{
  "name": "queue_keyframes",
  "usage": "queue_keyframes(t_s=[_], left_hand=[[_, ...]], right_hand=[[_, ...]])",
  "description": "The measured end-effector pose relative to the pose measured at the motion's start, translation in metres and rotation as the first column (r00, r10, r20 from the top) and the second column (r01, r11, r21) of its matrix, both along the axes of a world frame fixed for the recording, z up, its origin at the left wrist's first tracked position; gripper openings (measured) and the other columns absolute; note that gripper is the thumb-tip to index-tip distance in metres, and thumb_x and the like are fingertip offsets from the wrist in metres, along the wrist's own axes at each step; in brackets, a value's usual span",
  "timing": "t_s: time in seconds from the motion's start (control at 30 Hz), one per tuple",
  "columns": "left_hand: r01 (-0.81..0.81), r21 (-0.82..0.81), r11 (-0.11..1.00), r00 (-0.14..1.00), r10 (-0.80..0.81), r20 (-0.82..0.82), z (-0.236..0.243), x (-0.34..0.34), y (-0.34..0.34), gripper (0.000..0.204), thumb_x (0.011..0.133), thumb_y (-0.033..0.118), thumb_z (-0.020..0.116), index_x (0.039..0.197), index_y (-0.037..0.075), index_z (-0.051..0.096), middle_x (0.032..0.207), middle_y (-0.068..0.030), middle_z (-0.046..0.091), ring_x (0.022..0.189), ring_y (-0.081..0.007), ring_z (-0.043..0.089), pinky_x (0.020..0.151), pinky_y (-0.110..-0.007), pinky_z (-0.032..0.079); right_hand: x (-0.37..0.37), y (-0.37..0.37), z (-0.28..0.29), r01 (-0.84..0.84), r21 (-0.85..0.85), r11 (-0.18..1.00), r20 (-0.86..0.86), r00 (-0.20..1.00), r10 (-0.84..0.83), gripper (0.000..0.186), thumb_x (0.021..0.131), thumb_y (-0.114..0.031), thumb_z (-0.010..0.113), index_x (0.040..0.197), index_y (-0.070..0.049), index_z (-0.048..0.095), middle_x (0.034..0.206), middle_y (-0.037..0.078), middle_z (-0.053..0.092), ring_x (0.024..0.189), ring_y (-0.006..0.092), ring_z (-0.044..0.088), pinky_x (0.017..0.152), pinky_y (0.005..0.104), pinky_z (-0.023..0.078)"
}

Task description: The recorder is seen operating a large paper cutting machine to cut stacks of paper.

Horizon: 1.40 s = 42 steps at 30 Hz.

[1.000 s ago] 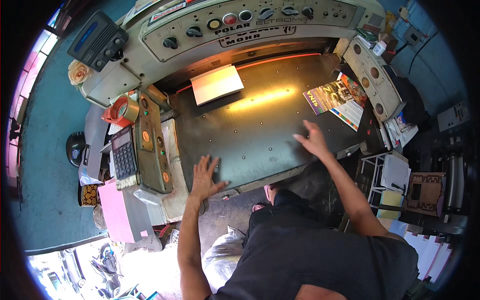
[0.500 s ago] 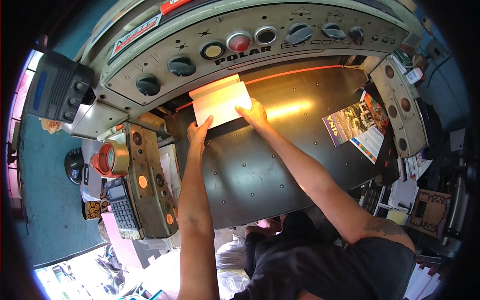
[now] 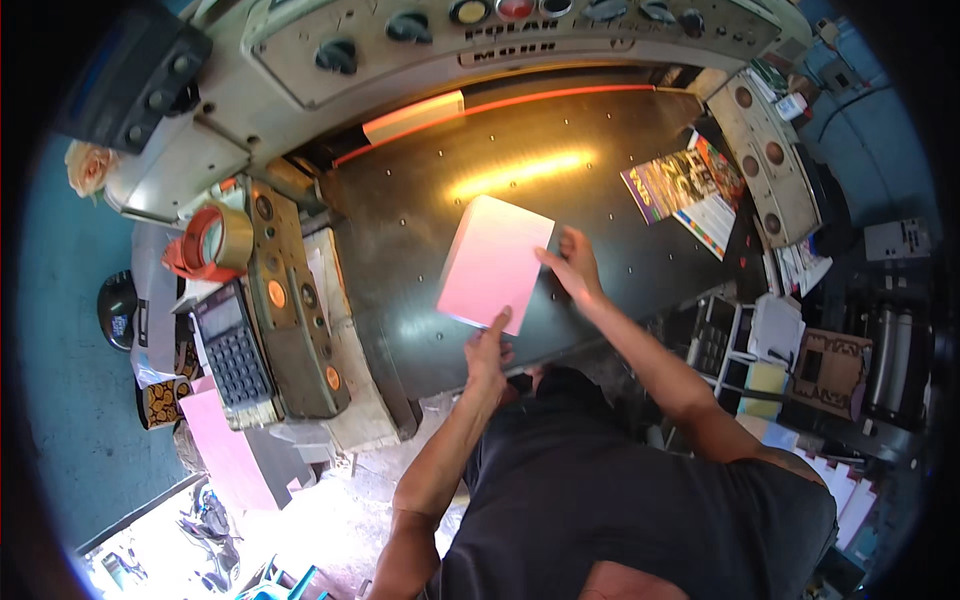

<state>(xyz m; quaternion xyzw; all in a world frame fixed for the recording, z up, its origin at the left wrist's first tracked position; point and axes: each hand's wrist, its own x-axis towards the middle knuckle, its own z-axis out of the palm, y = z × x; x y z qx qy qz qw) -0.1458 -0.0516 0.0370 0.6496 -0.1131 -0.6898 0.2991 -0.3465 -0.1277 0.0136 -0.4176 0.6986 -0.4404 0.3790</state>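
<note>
A pink stack of paper (image 3: pixel 495 265) is held at a slant over the dark metal table of a cutting machine (image 3: pixel 400 260). My left hand (image 3: pixel 488 355) grips its near edge, thumb on top and fingers underneath. At the right edge is my right hand (image 3: pixel 575 268), its thumb tip touching the stack and its other fingers apart, off the paper. Behind, a narrow strip of pale pink paper (image 3: pixel 415 117) lies by the red line at the back of the table.
Colourful printed leaflets (image 3: pixel 690 190) lie at the table's right. A calculator (image 3: pixel 235 350) and tape rolls (image 3: pixel 220 240) sit on the left side ledge. The knobbed control panel (image 3: pixel 440 50) spans the back. A pink paper stack (image 3: pixel 225 440) stands at the lower left.
The stack has come away from the back toward me and turned. My left hand has moved to its near edge, my right hand to its right edge. The pale strip stays behind.
</note>
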Motion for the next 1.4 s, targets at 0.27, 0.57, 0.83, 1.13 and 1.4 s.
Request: queue_keyframes(t_s=[0.27,0.57,0.83,1.13,1.4], left_hand=[[0.588,-0.016,0.809,0.767,-0.564,-0.307,0.018,0.025,0.078,0.055,0.08,0.048,0.08,0.111,0.004,0.065,0.099,-0.0052,0.063,0.092,-0.0156,0.06,0.077,-0.033,0.051],[0.893,-0.375,0.25,0.45,-0.54,0.711,0.046,0.079,-0.071,0.036,0.076,0.029,0.082,0.098,0.002,0.073,0.09,-0.0142,0.072,0.084,-0.022,0.069,0.077,-0.037,0.054],[0.887,-0.456,0.073,0.329,-0.793,0.513,0.018,0.038,-0.176,0.081,0.071,0.028,0.088,0.137,0.0,0.051,0.119,-0.0143,0.065,0.109,-0.0226,0.062,0.098,-0.034,0.048],[0.37,-0.75,0.548,0.903,-0.402,0.151,0.052,0.035,-0.076,0.063,0.069,0.006,0.087,0.123,0.001,0.055,0.112,-0.0136,0.066,0.104,-0.0211,0.064,0.094,-0.035,0.051],[0.466,-0.822,0.328,0.885,-0.156,0.439,0.022,0.032,-0.025,0.065,0.074,0.003,0.085,0.124,0.005,0.043,0.113,-0.0114,0.063,0.108,-0.0216,0.061,0.098,-0.035,0.049]], right_hand=[[0.057,0.18,0.04,0.029,0.578,0.815,0.483,0.793,-0.371,0.06,0.079,-0.045,0.08,0.115,-0.002,0.059,0.104,0.008,0.065,0.092,0.0192,0.062,0.083,0.0382,0.049],[0.073,0.188,0.022,-0.108,0.341,0.934,0.766,0.607,-0.21,0.036,0.091,-0.03,0.071,0.111,-0.001,0.065,0.098,0.011,0.07,0.089,0.0184,0.068,0.08,0.0329,0.055],[0.019,0.143,0.063,-0.151,0.066,0.986,0.144,0.98,0.141,0.053,0.077,-0.029,0.083,0.112,0.007,0.066,0.097,0.014,0.072,0.085,0.0225,0.068,0.081,0.0333,0.052],[-0.043,0.065,0.109,-0.21,-0.215,0.954,0.125,0.963,0.24,0.067,0.063,-0.014,0.089,0.121,-0.002,0.058,0.1,0.006,0.062,0.098,0.015,0.058,0.09,0.0302,0.046],[-0.033,0.075,0.073,-0.324,-0.279,0.904,0.052,0.935,0.352,0.086,0.066,-0.011,0.089,0.138,-0.005,0.043,0.12,0.009,0.056,0.114,0.0212,0.054,0.102,0.0349,0.042]])
